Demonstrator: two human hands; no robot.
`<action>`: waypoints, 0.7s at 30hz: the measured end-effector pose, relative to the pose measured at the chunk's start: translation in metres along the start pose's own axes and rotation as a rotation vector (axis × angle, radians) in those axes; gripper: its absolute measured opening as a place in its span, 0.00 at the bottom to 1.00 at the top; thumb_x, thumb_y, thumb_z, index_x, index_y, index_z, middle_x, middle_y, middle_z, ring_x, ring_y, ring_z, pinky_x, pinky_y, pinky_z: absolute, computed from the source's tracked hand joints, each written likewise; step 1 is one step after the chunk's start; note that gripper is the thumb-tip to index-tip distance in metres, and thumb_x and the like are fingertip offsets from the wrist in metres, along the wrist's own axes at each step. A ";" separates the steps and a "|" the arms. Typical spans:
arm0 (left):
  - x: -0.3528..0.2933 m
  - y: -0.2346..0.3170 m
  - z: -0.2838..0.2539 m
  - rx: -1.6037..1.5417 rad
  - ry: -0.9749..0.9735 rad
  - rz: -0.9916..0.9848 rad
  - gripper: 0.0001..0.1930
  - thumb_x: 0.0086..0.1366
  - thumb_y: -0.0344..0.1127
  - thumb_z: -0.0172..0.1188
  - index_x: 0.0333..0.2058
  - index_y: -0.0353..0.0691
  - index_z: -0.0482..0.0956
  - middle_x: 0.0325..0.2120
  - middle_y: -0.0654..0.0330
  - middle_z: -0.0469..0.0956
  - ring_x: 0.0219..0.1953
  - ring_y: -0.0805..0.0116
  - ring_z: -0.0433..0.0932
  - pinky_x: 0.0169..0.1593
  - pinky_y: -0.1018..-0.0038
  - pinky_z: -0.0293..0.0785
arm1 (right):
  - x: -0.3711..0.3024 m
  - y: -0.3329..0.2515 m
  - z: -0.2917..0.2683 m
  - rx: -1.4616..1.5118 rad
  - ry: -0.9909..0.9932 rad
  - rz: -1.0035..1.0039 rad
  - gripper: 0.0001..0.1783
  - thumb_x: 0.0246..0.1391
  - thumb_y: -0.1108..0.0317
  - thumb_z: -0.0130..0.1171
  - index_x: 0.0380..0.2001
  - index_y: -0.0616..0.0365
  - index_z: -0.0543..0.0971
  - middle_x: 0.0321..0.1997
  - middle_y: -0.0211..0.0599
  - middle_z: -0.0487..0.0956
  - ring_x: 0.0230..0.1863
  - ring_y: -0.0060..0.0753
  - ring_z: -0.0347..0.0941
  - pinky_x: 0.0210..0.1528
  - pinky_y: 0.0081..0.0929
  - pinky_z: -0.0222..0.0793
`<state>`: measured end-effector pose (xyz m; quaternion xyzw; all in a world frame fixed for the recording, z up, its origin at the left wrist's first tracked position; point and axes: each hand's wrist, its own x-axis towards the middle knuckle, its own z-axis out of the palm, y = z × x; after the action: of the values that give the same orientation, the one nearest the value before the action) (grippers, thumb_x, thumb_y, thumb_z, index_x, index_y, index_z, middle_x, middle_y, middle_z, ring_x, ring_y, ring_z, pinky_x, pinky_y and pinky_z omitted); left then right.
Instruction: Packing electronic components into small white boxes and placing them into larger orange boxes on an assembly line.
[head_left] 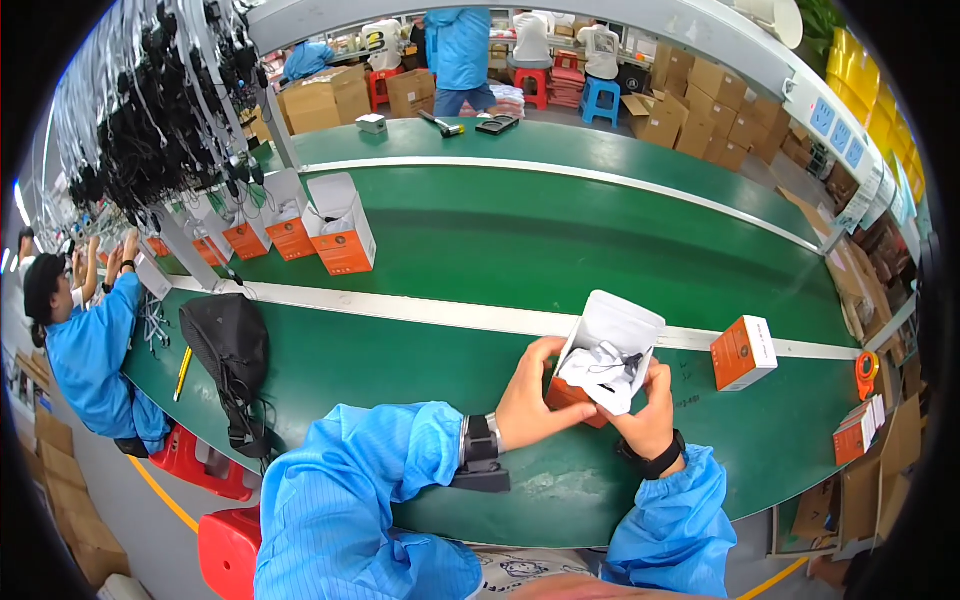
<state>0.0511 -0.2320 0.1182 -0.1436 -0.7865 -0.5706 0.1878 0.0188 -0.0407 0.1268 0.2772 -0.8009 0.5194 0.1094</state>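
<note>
A worker in blue sleeves holds an orange-and-white box (568, 393) above the near part of a green table (420, 365), left hand (530, 400) clamped on its left side, right hand (648, 425) on its right. The lid flap (622, 315) stands raised; a dark-tipped cable (632, 362) shows inside. The step appears to be packing; the next move likely calls for settling the contents, then folding the flap down. Another box (742, 355) stands to the right.
</note>
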 end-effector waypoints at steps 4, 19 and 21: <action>0.011 -0.013 0.013 -0.262 0.046 0.055 0.38 0.47 0.37 0.68 0.52 0.33 0.55 0.50 0.47 0.62 0.54 0.57 0.64 0.54 0.65 0.63 | 0.001 0.002 0.009 0.235 0.076 -0.020 0.24 0.39 0.75 0.65 0.33 0.55 0.59 0.43 0.38 0.66 0.45 0.27 0.64 0.50 0.25 0.59; 0.016 -0.009 0.011 0.006 0.149 0.191 0.20 0.48 0.24 0.58 0.43 0.38 0.69 0.48 0.45 0.64 0.50 0.49 0.67 0.53 0.64 0.64 | 0.000 -0.010 0.022 0.008 0.317 -0.063 0.26 0.36 0.74 0.69 0.41 0.60 0.68 0.51 0.45 0.67 0.53 0.39 0.65 0.56 0.33 0.59; 0.020 -0.009 0.005 -0.095 0.088 0.222 0.20 0.49 0.25 0.59 0.43 0.38 0.69 0.49 0.46 0.64 0.51 0.51 0.66 0.53 0.64 0.64 | 0.003 -0.014 0.017 -0.009 0.269 -0.049 0.28 0.36 0.75 0.69 0.43 0.61 0.68 0.53 0.44 0.66 0.54 0.37 0.64 0.56 0.32 0.59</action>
<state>0.0287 -0.2297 0.1184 -0.2130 -0.7289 -0.5886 0.2772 0.0261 -0.0613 0.1312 0.2241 -0.7743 0.5454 0.2295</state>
